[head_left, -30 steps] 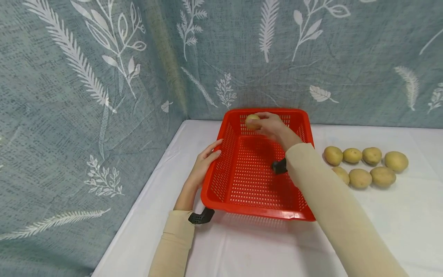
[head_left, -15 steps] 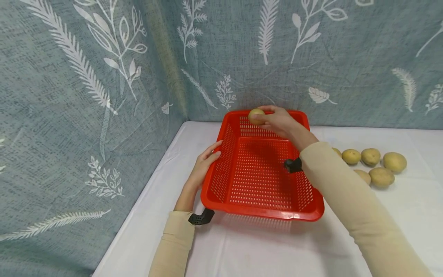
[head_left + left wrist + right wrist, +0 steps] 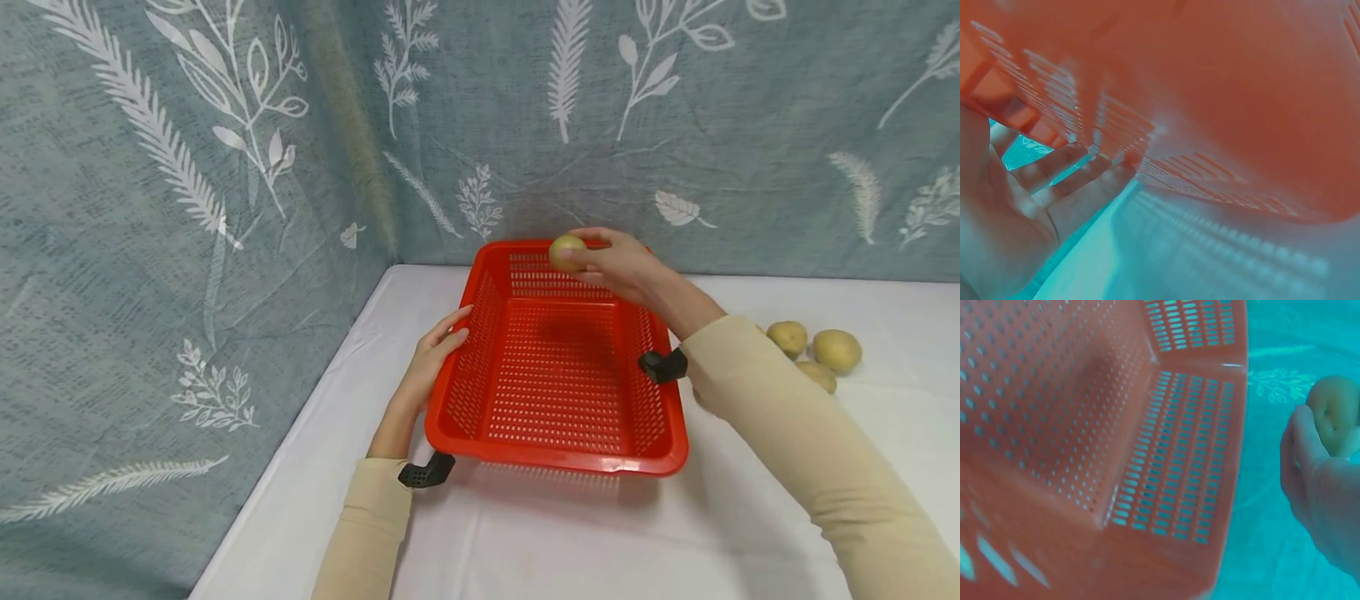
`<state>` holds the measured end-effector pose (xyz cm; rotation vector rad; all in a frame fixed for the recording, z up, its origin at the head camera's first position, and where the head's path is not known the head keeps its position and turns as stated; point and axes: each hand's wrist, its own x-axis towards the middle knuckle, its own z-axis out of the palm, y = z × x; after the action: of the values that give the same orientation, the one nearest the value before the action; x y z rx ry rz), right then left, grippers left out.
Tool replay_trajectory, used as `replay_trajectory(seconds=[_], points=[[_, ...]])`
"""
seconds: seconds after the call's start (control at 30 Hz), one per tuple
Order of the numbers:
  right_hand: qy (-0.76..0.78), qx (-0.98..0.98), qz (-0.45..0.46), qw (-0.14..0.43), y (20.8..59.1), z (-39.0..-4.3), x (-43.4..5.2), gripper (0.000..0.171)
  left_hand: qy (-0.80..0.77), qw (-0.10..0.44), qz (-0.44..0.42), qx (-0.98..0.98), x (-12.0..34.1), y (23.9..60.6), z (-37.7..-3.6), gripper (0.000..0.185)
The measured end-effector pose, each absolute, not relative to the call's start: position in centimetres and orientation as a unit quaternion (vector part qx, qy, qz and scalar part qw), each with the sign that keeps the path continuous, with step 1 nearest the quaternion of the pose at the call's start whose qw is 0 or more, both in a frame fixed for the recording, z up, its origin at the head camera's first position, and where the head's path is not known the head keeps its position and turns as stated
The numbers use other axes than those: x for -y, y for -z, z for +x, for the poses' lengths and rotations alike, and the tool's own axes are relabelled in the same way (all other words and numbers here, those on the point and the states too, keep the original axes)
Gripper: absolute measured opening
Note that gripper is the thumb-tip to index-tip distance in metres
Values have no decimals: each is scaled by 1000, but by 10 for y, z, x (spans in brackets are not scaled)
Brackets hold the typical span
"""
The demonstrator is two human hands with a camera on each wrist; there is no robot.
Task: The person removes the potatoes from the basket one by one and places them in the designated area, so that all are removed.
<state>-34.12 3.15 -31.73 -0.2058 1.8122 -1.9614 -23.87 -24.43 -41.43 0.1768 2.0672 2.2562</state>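
Observation:
A red plastic basket [image 3: 555, 462] with slotted walls and a perforated floor stands on the white cloth. At its left side my left hand [image 3: 429, 367] grips the rim, and in the left wrist view its fingers [image 3: 1088, 181] lie along the outside of the wall. My right hand [image 3: 622, 267] pinches a potato [image 3: 566, 252] between thumb and fingers, level with the basket's far rim. From the right wrist, that potato [image 3: 1333, 412] shows beyond the basket's rim [image 3: 1232, 469]. No potato shows on the basket floor.
Several potatoes [image 3: 836, 351] lie on the white tablecloth [image 3: 885, 433] to the right, partly hidden by the right sleeve [image 3: 795, 433]. Blue-grey leaf-patterned curtains [image 3: 525, 183] close off the back and left. Black wrist cameras [image 3: 427, 472] sit at both wrists.
My right hand has moved right and slightly up with the potato, its sleeve covering more of the potatoes. The view has shifted slightly right. My left hand stays at the basket's rim.

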Motion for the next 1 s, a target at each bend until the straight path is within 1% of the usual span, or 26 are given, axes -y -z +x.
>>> replay_trajectory(seconds=[0.2, 0.47, 0.67, 1.0], points=[[709, -667, -79, 215, 308, -337, -37, 60, -733, 32, 53, -677, 247, 415, -236, 46], [707, -668, -102, 211, 300, -328, -54, 59, -733, 34, 54, -677, 246, 415, -236, 46], [692, -682, -107, 211, 298, -322, -69, 57, -731, 36, 58, -679, 244, 414, -237, 46], [672, -704, -117, 199, 300, -317, -97, 61, -733, 36, 56, -677, 243, 412, -237, 46]])
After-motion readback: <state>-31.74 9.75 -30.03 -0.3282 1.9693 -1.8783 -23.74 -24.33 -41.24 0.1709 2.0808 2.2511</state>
